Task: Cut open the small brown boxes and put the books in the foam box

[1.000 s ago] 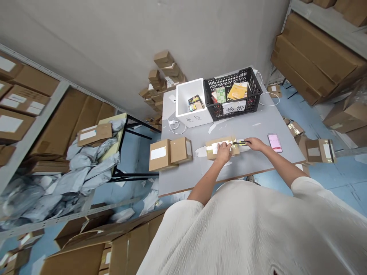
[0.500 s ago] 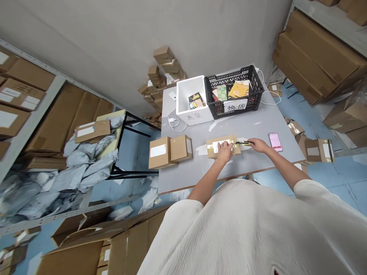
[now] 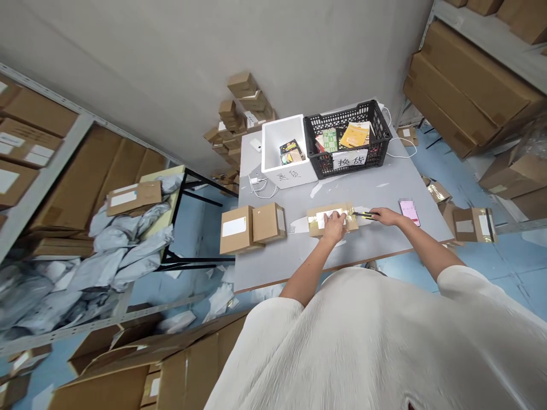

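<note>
On the grey table [image 3: 282,265] lies a brown carton [image 3: 316,226] with a white label and shiny tape. My left hand [image 3: 334,226] rests on top of it, fingers spread over the label. My right hand [image 3: 384,216] grips a black and yellow cutter [image 3: 366,214], whose tip is at the carton's right end. Two more brown boxes, one [image 3: 268,223] touching the other [image 3: 235,229], stand to the left. A phone with a pink screen [image 3: 409,212] lies to the right of my right hand.
At the table's back stand a white foam box [image 3: 290,175] and a black crate [image 3: 350,161] holding colourful packets. Shelves with cartons flank both sides. Grey parcels [image 3: 98,267] lie at the left, and a large open carton [image 3: 200,353] is at the lower left.
The camera view has shifted slightly. Both hands keep nearly the same places on the carton and the cutter.
</note>
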Available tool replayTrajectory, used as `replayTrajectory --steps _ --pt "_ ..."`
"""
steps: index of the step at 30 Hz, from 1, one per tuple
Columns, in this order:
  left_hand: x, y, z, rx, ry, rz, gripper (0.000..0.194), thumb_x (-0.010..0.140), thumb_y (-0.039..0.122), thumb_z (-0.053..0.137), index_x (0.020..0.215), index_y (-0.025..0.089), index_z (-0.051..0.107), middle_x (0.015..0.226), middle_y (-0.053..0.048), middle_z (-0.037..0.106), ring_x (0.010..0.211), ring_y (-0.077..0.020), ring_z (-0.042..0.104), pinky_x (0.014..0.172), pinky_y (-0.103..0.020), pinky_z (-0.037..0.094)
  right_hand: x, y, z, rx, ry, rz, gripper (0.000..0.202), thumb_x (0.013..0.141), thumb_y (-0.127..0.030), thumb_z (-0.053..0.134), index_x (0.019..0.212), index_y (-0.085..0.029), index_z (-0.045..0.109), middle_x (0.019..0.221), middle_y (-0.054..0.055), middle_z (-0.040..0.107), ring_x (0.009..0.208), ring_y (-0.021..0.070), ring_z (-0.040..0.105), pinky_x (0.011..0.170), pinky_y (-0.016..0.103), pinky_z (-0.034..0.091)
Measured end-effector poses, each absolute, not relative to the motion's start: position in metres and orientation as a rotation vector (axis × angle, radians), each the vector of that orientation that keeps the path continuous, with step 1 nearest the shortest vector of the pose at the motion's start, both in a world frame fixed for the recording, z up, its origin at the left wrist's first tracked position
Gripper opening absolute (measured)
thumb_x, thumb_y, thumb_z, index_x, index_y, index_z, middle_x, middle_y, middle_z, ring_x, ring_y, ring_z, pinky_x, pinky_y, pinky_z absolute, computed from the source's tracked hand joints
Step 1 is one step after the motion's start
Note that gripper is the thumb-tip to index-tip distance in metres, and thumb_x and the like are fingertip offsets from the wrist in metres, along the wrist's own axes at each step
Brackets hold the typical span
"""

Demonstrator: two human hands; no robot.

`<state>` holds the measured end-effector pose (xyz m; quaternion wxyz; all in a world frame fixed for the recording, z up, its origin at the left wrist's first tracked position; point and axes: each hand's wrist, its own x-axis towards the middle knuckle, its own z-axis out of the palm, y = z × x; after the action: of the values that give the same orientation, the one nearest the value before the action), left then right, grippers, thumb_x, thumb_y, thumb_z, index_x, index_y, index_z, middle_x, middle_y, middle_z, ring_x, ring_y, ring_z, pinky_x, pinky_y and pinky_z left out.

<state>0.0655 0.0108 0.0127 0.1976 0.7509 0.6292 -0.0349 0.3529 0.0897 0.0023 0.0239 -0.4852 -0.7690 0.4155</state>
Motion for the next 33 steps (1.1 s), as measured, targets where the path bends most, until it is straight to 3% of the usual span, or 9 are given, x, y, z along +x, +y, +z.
replayTrajectory --steps 9,18,22,26,30,33 --pt "0.064 0.011 0.014 2.111 1.742 -0.103 0.059 0.092 0.031 0.084 0.144 0.028 0.055 0.143 -0.012 0.054 0.135 -0.0329 0.061 0.135 -0.062 0.014 0.363 0.050 -0.009 -1.602 -2.056 1.624 0.038 0.096 -0.056 0.056 0.106 -0.023 0.071 0.080 0.000 0.067 0.064 0.0172 0.057 0.055 0.026 0.044" --pt "0.059 0.011 0.009 2.205 1.696 -0.067 0.058 0.096 0.030 0.078 0.149 0.027 0.053 0.141 -0.013 0.058 0.132 -0.0325 0.063 0.135 -0.063 0.018 0.331 0.050 -0.021 -1.512 -2.094 1.450 0.031 0.095 -0.046 0.059 0.107 -0.023 0.076 0.093 0.003 0.076 0.086 0.0213 0.065 0.078 0.030 0.052" --pt "0.051 0.011 0.006 2.226 1.643 0.054 0.063 0.094 0.032 0.079 0.152 0.025 0.053 0.154 -0.017 0.052 0.140 -0.0335 0.059 0.132 -0.055 0.029 0.348 0.054 -0.016 -1.610 -1.999 1.424 0.028 0.095 -0.048 0.063 0.103 -0.023 0.073 0.086 0.003 0.073 0.077 0.0205 0.064 0.067 0.028 0.049" --pt "0.048 0.018 0.005 2.148 1.707 0.185 0.082 0.095 0.038 0.076 0.167 0.024 0.039 0.162 -0.019 0.047 0.141 -0.0364 0.059 0.122 -0.049 0.044 0.363 0.046 -0.009 -1.635 -1.820 1.510 0.035 0.097 -0.055 0.065 0.112 -0.024 0.068 0.083 0.002 0.074 0.065 0.0182 0.062 0.057 0.026 0.047" --pt "0.050 0.037 0.009 2.081 1.835 0.220 0.061 0.109 0.032 0.050 0.169 0.022 0.039 0.155 -0.019 0.056 0.131 -0.0342 0.066 0.114 -0.046 0.048 0.354 0.036 -0.003 -1.599 -1.774 1.450 0.043 0.103 -0.059 0.060 0.129 -0.025 0.065 0.087 0.003 0.078 0.075 0.0207 0.070 0.069 0.030 0.055" --pt "0.051 0.051 0.011 2.064 1.880 0.182 0.055 0.109 0.024 0.048 0.164 0.022 0.046 0.150 -0.019 0.061 0.132 -0.0342 0.065 0.113 -0.045 0.047 0.345 0.033 -0.001 -1.585 -1.958 1.209 0.046 0.109 -0.056 0.051 0.139 -0.025 0.069 0.101 0.007 0.080 0.092 0.0254 0.074 0.085 0.036 0.058"
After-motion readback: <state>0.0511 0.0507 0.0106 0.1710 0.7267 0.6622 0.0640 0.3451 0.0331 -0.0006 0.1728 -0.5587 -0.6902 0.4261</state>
